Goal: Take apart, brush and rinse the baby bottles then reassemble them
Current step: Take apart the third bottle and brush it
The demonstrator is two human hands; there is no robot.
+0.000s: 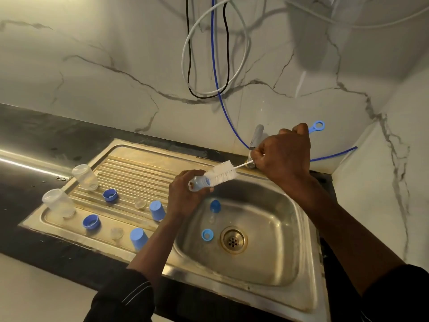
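Note:
My left hand grips a small clear baby bottle on its side above the sink's left rim, its mouth facing right. My right hand grips the blue-handled bottle brush; its white bristles sit just outside the bottle's mouth. On the draining board stand two clear bottles upside down, two blue rings, two clear teats and two blue caps. In the sink basin lie a blue cap and a blue ring.
The steel sink has a drain in the middle. A tap stands at its back rim, just behind my right hand. Blue, white and black tubes hang down the marble wall. A dark counter runs to the left.

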